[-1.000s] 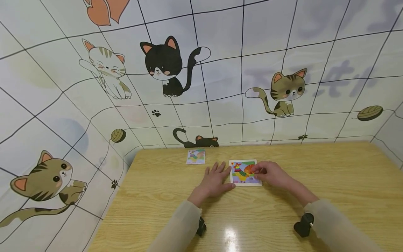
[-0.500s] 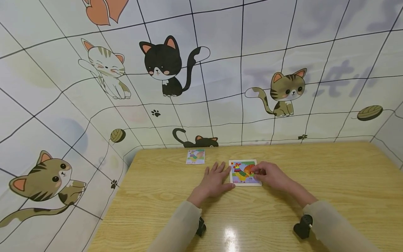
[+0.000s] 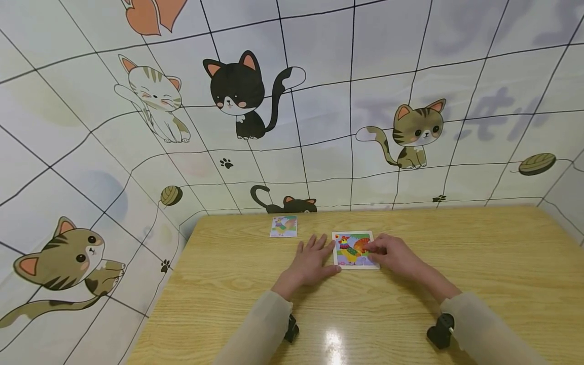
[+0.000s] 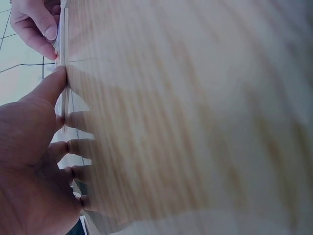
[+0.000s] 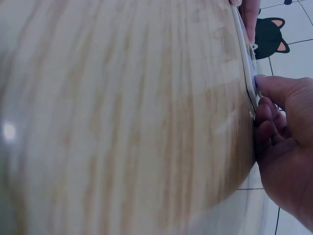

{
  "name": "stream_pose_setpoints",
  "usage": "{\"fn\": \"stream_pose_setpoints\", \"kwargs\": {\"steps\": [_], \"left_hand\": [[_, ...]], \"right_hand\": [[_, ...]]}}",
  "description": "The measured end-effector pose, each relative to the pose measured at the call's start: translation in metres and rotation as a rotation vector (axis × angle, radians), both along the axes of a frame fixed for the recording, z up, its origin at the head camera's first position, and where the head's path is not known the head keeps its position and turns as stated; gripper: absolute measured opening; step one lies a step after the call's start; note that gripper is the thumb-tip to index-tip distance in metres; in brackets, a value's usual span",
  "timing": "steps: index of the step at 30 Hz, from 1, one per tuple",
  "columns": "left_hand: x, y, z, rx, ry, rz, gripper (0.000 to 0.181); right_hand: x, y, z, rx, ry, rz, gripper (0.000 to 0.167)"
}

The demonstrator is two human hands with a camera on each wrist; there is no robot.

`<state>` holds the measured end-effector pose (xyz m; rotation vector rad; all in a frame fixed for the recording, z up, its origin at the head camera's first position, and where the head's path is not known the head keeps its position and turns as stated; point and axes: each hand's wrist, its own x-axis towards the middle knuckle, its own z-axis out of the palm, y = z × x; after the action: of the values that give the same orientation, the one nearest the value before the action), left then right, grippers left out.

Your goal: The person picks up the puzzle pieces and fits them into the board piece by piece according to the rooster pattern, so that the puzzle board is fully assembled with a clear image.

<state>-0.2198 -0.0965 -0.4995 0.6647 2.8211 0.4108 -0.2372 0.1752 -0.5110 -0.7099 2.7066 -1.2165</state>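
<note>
A square rooster jigsaw puzzle (image 3: 350, 252) in a pale frame lies flat on the wooden table in the head view. Along its left side rests my left hand (image 3: 311, 262), fingers spread, with the thumb at the near left corner and the index fingertip at the left edge. My right hand (image 3: 396, 255) is at the puzzle's right side, its thumb and index finger pinching a puzzle piece over the rooster's tail. Those fingers mostly hide the piece. In the right wrist view the thumb (image 5: 274, 87) touches the puzzle's top and the other fingers curl beside the frame.
A small paler rooster picture card (image 3: 284, 226) lies at the back left of the table (image 3: 228, 284). Behind the table rises a wall (image 3: 324, 126) covered in cartoon cats and grid lines. A black wrist camera (image 3: 440, 330) hangs below the right sleeve.
The fingers of my right hand shift very slightly over the puzzle's right part, and a pale gap shows beneath them. My left hand stays in place.
</note>
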Motion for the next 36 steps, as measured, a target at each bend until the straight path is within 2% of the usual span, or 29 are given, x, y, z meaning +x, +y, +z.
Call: {"fn": "stream_pose_setpoints", "kwargs": {"steps": [7,15,23,36], "left_hand": [[-0.0006,0.0002,-0.0006,-0.003,0.000,-0.001,0.072],[-0.0014,0.0000,-0.0017,-0.015,0.006,0.000,0.073],[-0.0010,0.0000,-0.0004,-0.012,0.013,0.000,0.072],[0.0002,0.0011,0.0009,0.010,0.000,-0.001,0.072]], "right_hand": [[0.0021,-0.0011,-0.0007,-0.020,-0.005,-0.018,0.020],[0.0031,0.0009,-0.0028,0.011,0.013,-0.030,0.018],[0.0038,0.0035,-0.0033,0.031,0.045,-0.008,0.017],[0.0044,0.0060,-0.0046,0.016,0.053,0.018,0.017]]}}
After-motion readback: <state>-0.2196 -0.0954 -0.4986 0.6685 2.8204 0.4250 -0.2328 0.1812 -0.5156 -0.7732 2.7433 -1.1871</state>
